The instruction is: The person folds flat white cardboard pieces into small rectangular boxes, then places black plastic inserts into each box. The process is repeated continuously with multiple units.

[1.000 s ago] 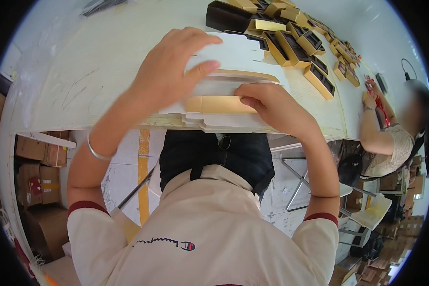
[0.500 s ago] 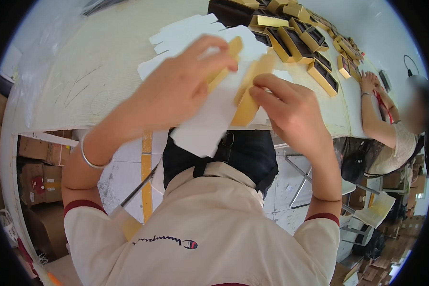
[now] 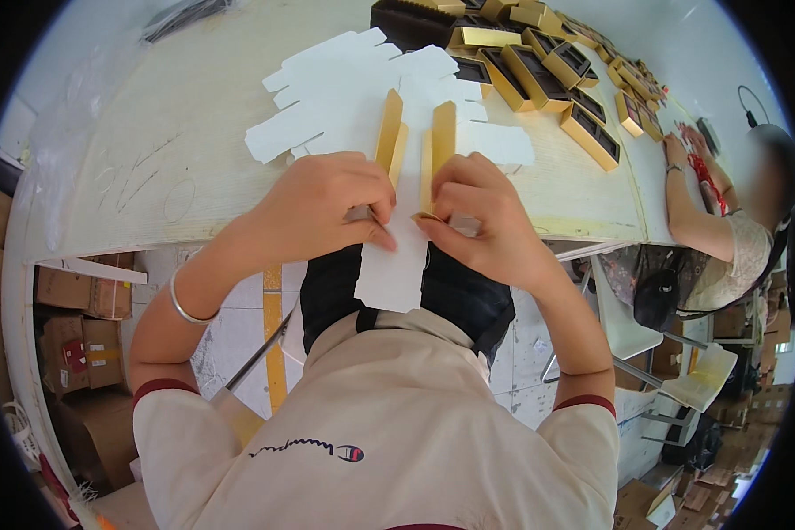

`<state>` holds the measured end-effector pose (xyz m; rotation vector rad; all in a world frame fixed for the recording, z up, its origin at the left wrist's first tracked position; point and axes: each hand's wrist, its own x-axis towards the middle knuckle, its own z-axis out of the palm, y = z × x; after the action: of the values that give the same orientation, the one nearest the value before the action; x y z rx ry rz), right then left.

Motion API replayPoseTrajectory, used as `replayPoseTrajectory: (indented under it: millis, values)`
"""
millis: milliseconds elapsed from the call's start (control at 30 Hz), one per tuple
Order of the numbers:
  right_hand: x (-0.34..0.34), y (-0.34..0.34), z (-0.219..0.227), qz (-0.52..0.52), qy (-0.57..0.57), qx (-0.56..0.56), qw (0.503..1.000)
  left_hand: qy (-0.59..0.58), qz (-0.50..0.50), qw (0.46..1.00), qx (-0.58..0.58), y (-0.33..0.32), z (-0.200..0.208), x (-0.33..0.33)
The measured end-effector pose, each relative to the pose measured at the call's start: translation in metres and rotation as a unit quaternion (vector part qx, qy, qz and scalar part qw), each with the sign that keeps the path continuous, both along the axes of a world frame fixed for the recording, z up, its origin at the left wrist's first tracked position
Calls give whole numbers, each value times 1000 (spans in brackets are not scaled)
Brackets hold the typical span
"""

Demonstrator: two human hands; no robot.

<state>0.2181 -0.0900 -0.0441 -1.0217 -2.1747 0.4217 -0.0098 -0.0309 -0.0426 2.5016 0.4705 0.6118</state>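
From my end I've got the pale table (image 3: 177,159) filling the view, gold boxes (image 3: 589,135) off to the far right, and flat white sheets (image 3: 327,75) spread ahead of the hands. Now the carton blank (image 3: 407,199): it sits squarely between both hands, long axis running from the far sheets straight back toward the body, near end poking past the table edge above the lap. Its far end I can't pick out from the white. Neither hand is clearly nearer; I read that even, side-to-side placing as what matters. The left hand (image 3: 336,196) is beside it on the left, fingers curled toward the thumb at the gold left wall (image 3: 390,132); I can't tell what's pinched. The right hand (image 3: 483,208) mirrors it by the right wall (image 3: 444,132), thumb and finger closed on a small gold flap (image 3: 427,216).
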Motion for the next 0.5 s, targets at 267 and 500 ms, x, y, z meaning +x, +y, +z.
replayPoseTrajectory:
  millis: [267,500]
  values:
    - [-20,-4,17,-43,35,-178,982,-71,137,986,-59,-25,-4,25]
    - [3,-7,12,70,80,-189,976,-65,109,990,-56,-20,-8,21]
